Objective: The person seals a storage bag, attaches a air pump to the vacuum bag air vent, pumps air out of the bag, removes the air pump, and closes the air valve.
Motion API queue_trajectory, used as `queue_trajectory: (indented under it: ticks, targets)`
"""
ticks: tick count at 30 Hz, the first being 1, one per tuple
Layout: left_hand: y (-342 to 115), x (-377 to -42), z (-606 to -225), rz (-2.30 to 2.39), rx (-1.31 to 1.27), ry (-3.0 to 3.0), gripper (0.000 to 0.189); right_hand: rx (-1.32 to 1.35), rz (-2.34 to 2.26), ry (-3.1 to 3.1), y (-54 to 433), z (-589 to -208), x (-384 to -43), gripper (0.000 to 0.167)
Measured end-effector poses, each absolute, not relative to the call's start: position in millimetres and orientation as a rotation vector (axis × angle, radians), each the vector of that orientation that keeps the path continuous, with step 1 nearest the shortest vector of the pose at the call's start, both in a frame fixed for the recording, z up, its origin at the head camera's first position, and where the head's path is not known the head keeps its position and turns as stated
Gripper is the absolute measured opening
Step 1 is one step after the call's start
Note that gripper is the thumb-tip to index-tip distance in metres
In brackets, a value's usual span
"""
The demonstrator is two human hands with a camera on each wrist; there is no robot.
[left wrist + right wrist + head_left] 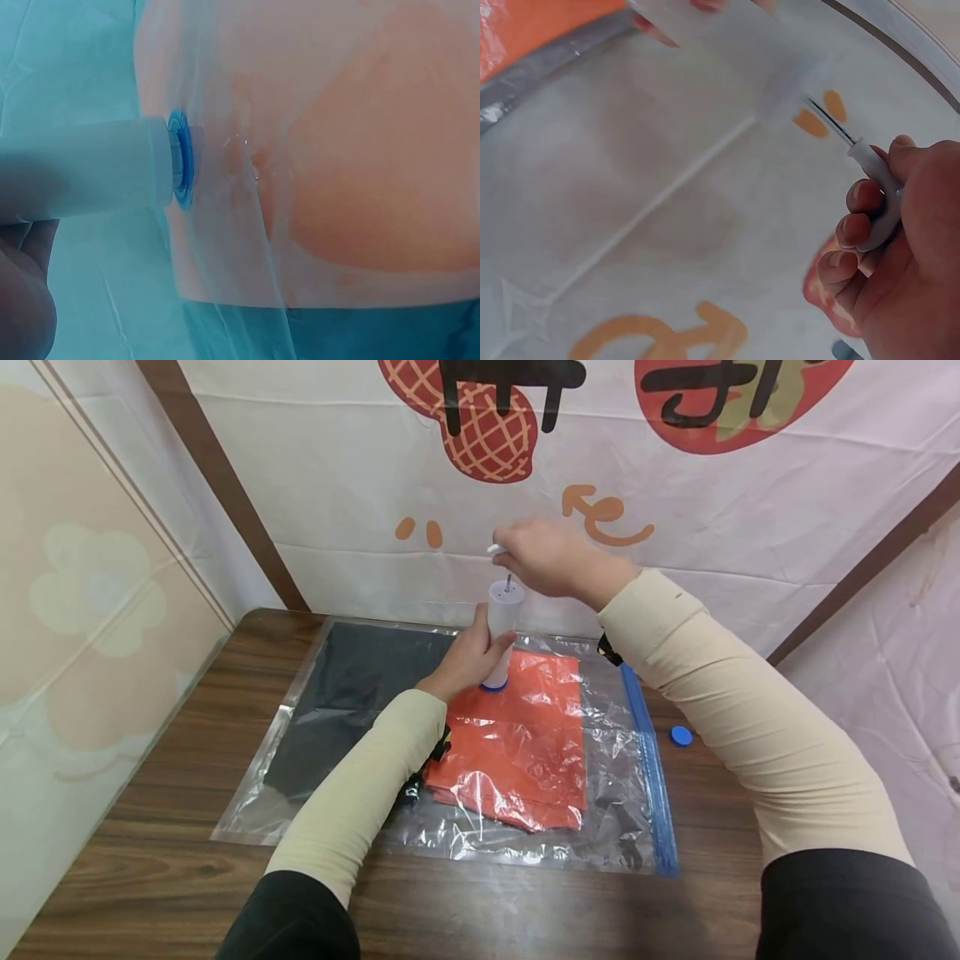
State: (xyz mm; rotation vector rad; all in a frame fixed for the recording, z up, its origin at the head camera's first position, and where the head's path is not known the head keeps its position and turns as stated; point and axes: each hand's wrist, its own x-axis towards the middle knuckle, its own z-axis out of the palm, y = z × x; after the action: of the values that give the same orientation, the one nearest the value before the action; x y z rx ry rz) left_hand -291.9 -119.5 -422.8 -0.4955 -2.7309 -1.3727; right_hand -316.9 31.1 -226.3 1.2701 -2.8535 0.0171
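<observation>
A white hand pump (505,610) stands a little tilted on the blue valve (493,687) of a clear vacuum storage bag (607,760). My left hand (468,658) grips the pump's barrel, thumb across its near side. Above the barrel, my right hand (551,558) holds the pump handle (885,206), fingers curled round it. A thin metal rod (831,121) shows between handle and barrel. In the left wrist view the barrel's end (161,161) meets the blue valve ring (182,161). Inside the bag lie folded orange fabric (525,735) and dark fabric (337,702).
A round blue cap (681,736) lies on the wooden table (150,860), right of the bag's blue zip edge (652,777). A printed cloth wall (322,468) rises just behind the table, and another cloth panel stands at the left.
</observation>
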Motion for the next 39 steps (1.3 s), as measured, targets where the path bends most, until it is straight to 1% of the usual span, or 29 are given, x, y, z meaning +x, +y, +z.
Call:
queue_trajectory:
  ticks: [7, 12, 18, 22, 29, 39]
  targets:
    - [-120.7, -289.8, -422.8, -1.377, -0.51, -2.74, 0.072, 1.285, -0.057, -2.871, 28.5, -252.2, -314.7, 0.02]
    - [-121.9, -289.2, -424.9, -1.378, -0.52, -2.73, 0.083, 1.268, -0.016, -2.89, 28.5, -257.4, -313.8, 0.019]
    - [-121.5, -289.2, -426.5, -1.384, -0.512, -2.722, 0.075, 1.292, 0.007, -2.892, 28.1, -256.2, -314.6, 0.019]
    - [-120.5, -288.6, -425.4, -1.391, -0.499, -2.731, 0.075, 1.305, -0.023, -2.889, 27.6, -253.5, -316.1, 0.016]
    - [-119.6, -287.0, -424.0, -1.422, -0.469, -2.742, 0.072, 1.354, -0.011, -2.867, 28.8, -234.6, -318.3, 0.021]
    - [-116.8, -286.2, -420.3, -1.436, -0.43, -2.774, 0.073, 1.212, -0.018, -2.875, 37.0, -181.3, -310.3, 0.026]
